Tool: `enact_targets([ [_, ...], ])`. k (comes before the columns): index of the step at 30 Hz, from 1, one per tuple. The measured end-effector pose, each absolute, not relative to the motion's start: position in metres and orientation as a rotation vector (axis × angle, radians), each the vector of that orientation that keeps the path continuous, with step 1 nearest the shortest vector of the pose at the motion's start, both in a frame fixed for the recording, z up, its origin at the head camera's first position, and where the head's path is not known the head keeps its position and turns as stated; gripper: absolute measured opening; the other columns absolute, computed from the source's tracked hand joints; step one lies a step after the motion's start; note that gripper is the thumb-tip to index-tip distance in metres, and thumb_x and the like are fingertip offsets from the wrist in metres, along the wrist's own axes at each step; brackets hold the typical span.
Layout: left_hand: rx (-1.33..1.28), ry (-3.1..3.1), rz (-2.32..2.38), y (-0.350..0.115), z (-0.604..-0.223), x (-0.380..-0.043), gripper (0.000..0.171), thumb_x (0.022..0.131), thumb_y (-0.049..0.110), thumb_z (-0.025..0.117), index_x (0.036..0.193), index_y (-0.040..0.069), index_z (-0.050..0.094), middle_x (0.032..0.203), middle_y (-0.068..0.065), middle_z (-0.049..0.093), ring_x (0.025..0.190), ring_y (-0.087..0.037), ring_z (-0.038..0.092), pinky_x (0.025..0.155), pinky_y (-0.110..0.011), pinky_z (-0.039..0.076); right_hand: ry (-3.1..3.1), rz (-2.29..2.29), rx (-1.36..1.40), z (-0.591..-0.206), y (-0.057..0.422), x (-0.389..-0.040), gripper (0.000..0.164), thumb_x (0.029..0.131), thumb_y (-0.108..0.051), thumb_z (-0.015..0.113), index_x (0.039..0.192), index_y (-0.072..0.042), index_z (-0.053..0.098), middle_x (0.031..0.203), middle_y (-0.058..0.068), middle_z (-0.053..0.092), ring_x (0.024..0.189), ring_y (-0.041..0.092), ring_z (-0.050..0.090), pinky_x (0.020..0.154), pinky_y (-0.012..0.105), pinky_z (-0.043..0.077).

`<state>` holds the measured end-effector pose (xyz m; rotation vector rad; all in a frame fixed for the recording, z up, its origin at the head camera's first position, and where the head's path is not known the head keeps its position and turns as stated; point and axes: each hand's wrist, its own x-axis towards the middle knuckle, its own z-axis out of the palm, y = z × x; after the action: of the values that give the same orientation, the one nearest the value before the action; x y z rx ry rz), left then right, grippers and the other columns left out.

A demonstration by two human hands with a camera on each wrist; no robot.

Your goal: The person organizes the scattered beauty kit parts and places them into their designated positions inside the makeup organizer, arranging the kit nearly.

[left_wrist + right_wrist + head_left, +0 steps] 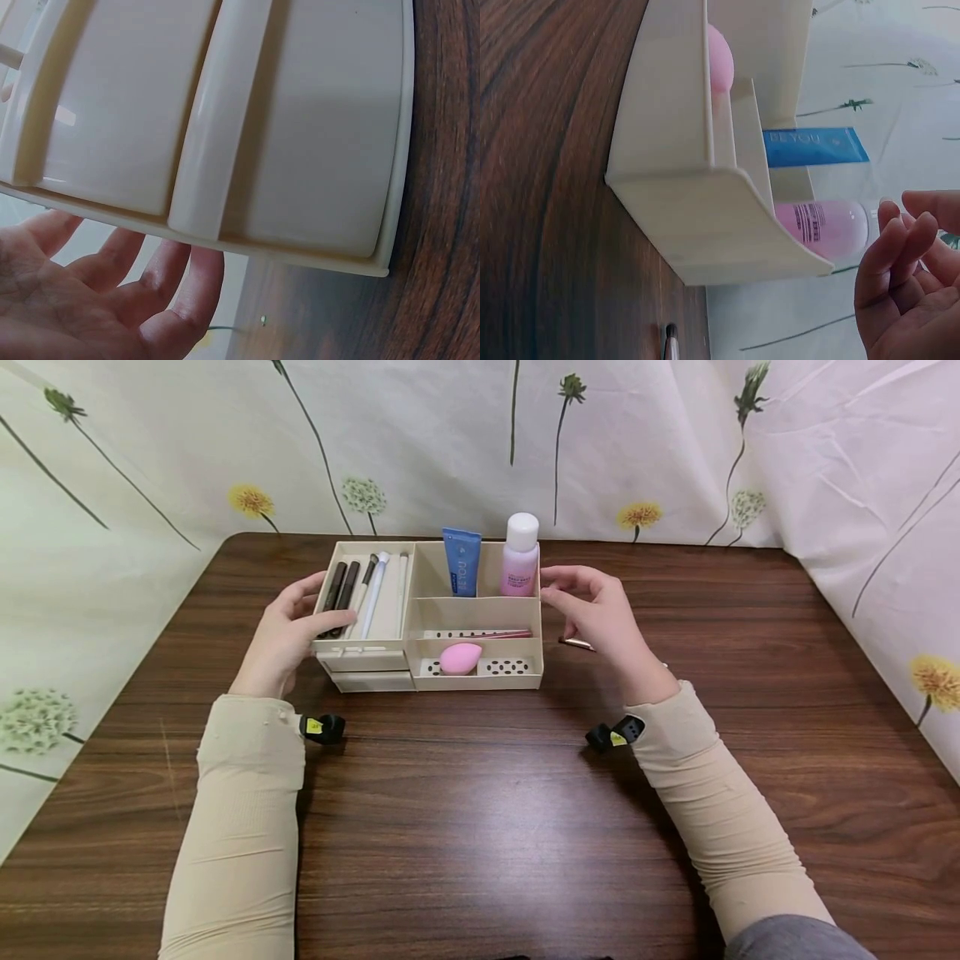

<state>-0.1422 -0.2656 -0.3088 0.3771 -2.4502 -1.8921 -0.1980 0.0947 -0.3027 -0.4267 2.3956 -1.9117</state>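
Observation:
A cream makeup organizer (476, 684) stands on the table. My left hand (281, 627) grips its left side, the thumb over the brush compartment and the fingers (202, 274) against the outer wall. By the right wall hovers my right hand (592, 610), fingers loosely bent with nothing between them. Nearest to it stands a pink bottle (519, 568) with a white cap, beside a blue tube (462, 562) in the back compartment. A pink makeup sponge (460, 658) sits in the front one. Two black pens (347, 587) and several makeup brushes (378, 585) lie in the left compartment.
A makeup brush (576, 644) lies on the dark wood table (480, 827) right of the organizer, partly behind my right hand. Thin reddish sticks (498, 634) lie in the middle compartment. Drawers (371, 681) face me at lower left. A flowered cloth (450, 435) hangs behind.

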Motion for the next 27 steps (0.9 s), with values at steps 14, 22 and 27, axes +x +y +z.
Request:
enact_targets([
  [14,0.374,-2.49,-1.851,-0.266,-0.309,-0.141,0.076,0.088,0.029,0.076,0.153,0.027,0.037,0.12,0.01,0.048,0.097,-0.005,0.053,0.066,-0.019,0.051,2.45,-1.896,-0.299,-0.299,0.125,-0.213,0.034,0.093,-0.012,0.067,0.125,0.0,0.065,0.087,-0.011,0.062,0.044,0.008,0.047,0.052,0.022,0.047],
  [22,0.365,-2.462,-1.875,-0.266,-0.308,-0.141,0.076,0.087,0.027,0.077,0.152,0.026,0.039,0.118,0.009,0.049,0.095,-0.004,0.054,0.065,-0.019,0.051,2.487,-1.798,-0.267,-0.3,0.136,-0.22,0.032,0.093,-0.015,0.068,0.122,-0.003,0.066,0.091,-0.015,0.064,0.046,0.007,0.047,0.056,0.023,0.047],
  [27,0.351,-2.457,-1.89,-0.266,-0.309,-0.141,0.076,0.087,0.025,0.077,0.153,0.025,0.039,0.118,0.009,0.049,0.095,-0.004,0.054,0.065,-0.019,0.052,2.494,-1.706,-0.258,-0.302,0.142,-0.221,0.032,0.093,-0.015,0.068,0.122,-0.002,0.066,0.084,-0.015,0.064,0.048,0.007,0.048,0.057,0.024,0.046],
])
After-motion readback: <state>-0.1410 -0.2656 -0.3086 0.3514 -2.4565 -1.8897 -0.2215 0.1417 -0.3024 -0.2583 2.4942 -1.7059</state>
